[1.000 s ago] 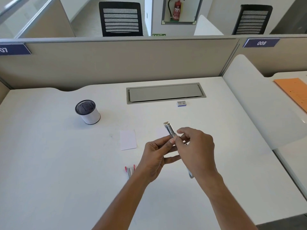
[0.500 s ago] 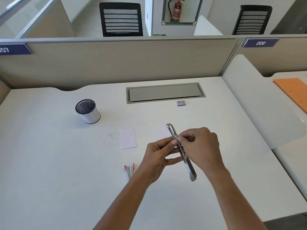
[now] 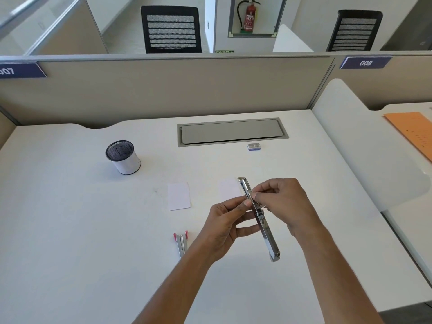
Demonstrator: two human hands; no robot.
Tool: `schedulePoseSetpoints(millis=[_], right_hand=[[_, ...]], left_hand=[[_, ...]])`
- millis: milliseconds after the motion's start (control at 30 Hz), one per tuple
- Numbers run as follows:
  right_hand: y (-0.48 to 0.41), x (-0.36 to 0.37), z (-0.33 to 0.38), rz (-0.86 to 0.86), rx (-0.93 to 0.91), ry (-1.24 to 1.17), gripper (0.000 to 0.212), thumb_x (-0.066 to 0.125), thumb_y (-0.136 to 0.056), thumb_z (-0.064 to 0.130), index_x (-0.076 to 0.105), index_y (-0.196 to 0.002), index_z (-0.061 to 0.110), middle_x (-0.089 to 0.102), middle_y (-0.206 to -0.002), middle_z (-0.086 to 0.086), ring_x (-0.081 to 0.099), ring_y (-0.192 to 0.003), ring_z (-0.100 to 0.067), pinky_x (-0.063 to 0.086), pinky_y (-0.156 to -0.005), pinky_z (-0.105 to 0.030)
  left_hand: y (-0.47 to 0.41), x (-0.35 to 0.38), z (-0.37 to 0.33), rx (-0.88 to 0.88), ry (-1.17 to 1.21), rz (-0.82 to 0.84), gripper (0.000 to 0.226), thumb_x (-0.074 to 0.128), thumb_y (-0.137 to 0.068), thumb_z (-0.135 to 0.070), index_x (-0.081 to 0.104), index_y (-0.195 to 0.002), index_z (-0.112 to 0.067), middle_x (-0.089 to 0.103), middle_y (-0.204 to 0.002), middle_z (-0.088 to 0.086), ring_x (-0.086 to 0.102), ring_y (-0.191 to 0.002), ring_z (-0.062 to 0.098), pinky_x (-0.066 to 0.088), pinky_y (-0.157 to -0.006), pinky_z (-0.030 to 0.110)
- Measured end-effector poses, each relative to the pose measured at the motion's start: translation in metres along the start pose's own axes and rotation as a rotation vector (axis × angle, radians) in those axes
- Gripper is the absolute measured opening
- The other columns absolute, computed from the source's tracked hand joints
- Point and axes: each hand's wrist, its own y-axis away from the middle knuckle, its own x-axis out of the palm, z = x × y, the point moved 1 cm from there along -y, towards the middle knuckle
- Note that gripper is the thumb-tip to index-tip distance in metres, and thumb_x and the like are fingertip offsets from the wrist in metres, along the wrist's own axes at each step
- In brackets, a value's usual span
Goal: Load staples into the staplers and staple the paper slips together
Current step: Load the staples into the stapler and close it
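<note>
A silver metal stapler (image 3: 266,232) is swung fully open into one long bar above the white desk (image 3: 70,230). My left hand (image 3: 224,228) pinches it at the hinge from the left. My right hand (image 3: 287,204) pinches the same spot from the right, fingertips on the far half. A second stapler (image 3: 181,243) with pink ends lies on the desk left of my left forearm. Two white paper slips lie beyond: one (image 3: 178,196) in the open, another (image 3: 230,190) partly behind the stapler. A small staple box (image 3: 254,146) sits farther back.
A mesh pen cup (image 3: 123,157) stands at the back left. A grey cable hatch (image 3: 232,132) is set into the desk near the beige partition (image 3: 163,85). A white divider (image 3: 364,146) bounds the right side, with orange paper (image 3: 416,132) past it.
The stapler's near half has swung out and down from behind my right hand, so it now lies fully open. My right hand shifted slightly right and up.
</note>
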Motion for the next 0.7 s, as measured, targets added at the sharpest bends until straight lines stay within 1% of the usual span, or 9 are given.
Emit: schedulePoseSetpoints(millis=[67,100,200,233,300,367,533,600,700], right_hand=[[-0.004,-0.002,0.0,0.051,0.031,-0.02,0.007,0.08,-0.08,0.012,0.078,-0.077,0.018,0.078,-0.076,-0.001,0.074,-0.082,-0.02,0.06,-0.077,-0.037],[-0.005,-0.003,0.0,0.076,0.044,-0.034,0.007,0.08,-0.08,0.01,0.078,-0.079,0.017,0.078,-0.079,-0.004,0.074,-0.083,-0.022,0.061,-0.078,-0.038],[-0.008,-0.006,0.002,0.16,0.072,-0.08,0.008,0.08,-0.082,0.008,0.078,-0.085,0.015,0.078,-0.084,-0.009,0.072,-0.074,-0.018,0.058,-0.064,-0.026],[-0.009,-0.007,0.002,0.181,0.076,-0.081,0.007,0.08,-0.083,0.008,0.078,-0.087,0.014,0.078,-0.083,-0.008,0.07,-0.07,-0.015,0.057,-0.061,-0.023],[-0.011,-0.007,0.001,0.192,0.072,-0.07,0.004,0.079,-0.084,0.011,0.08,-0.086,0.014,0.077,-0.079,-0.005,0.065,-0.062,-0.011,0.057,-0.062,-0.023],[-0.012,-0.007,-0.002,0.169,0.05,-0.054,0.003,0.079,-0.084,0.014,0.081,-0.083,0.014,0.076,-0.078,-0.003,0.063,-0.064,-0.012,0.059,-0.067,-0.027],[-0.013,-0.003,-0.006,0.091,-0.027,0.0,0.013,0.076,-0.085,0.023,0.082,-0.073,0.021,0.078,-0.076,0.004,0.073,-0.085,-0.023,0.063,-0.081,-0.044],[-0.013,-0.001,-0.007,0.082,-0.045,0.011,0.017,0.074,-0.086,0.027,0.081,-0.071,0.024,0.077,-0.072,0.005,0.073,-0.083,-0.02,0.063,-0.084,-0.046],[-0.014,0.001,-0.01,0.056,-0.082,0.023,0.025,0.071,-0.088,0.036,0.08,-0.067,0.026,0.074,-0.063,0.007,0.069,-0.069,-0.013,0.063,-0.082,-0.045]], left_hand=[[0.0,0.001,0.0,-0.004,0.005,0.007,0.026,0.072,-0.096,-0.022,0.078,-0.117,-0.008,0.077,-0.113,0.009,0.074,-0.105,0.024,0.063,-0.08,0.037],[0.0,0.001,0.0,-0.006,0.005,0.006,0.026,0.072,-0.096,-0.022,0.078,-0.117,-0.008,0.077,-0.113,0.01,0.074,-0.105,0.024,0.063,-0.079,0.037],[-0.001,0.001,0.002,-0.015,0.003,0.005,0.022,0.068,-0.099,-0.02,0.078,-0.116,-0.009,0.077,-0.111,0.01,0.075,-0.103,0.023,0.063,-0.078,0.036],[-0.001,0.002,0.003,-0.018,0.001,0.006,0.022,0.068,-0.099,-0.02,0.078,-0.116,-0.01,0.077,-0.111,0.009,0.075,-0.102,0.022,0.062,-0.078,0.036],[-0.001,0.001,0.003,-0.024,-0.004,0.011,0.022,0.067,-0.1,-0.02,0.078,-0.116,-0.01,0.077,-0.11,0.008,0.075,-0.101,0.021,0.062,-0.077,0.036],[-0.001,0.001,0.004,-0.03,-0.01,0.012,0.023,0.067,-0.1,-0.02,0.077,-0.117,-0.009,0.077,-0.11,0.008,0.074,-0.101,0.021,0.062,-0.078,0.037],[-0.002,0.001,0.004,-0.04,0.003,0.019,0.023,0.068,-0.1,-0.02,0.077,-0.117,-0.008,0.077,-0.107,0.006,0.074,-0.097,0.018,0.062,-0.077,0.036],[-0.002,0.002,0.004,-0.04,0.006,0.029,0.021,0.067,-0.1,-0.021,0.078,-0.115,-0.01,0.078,-0.106,0.004,0.074,-0.095,0.017,0.062,-0.077,0.035],[-0.002,0.002,0.003,-0.037,-0.005,0.043,0.021,0.067,-0.1,-0.021,0.079,-0.113,-0.012,0.079,-0.105,0.003,0.074,-0.094,0.015,0.062,-0.077,0.035]])
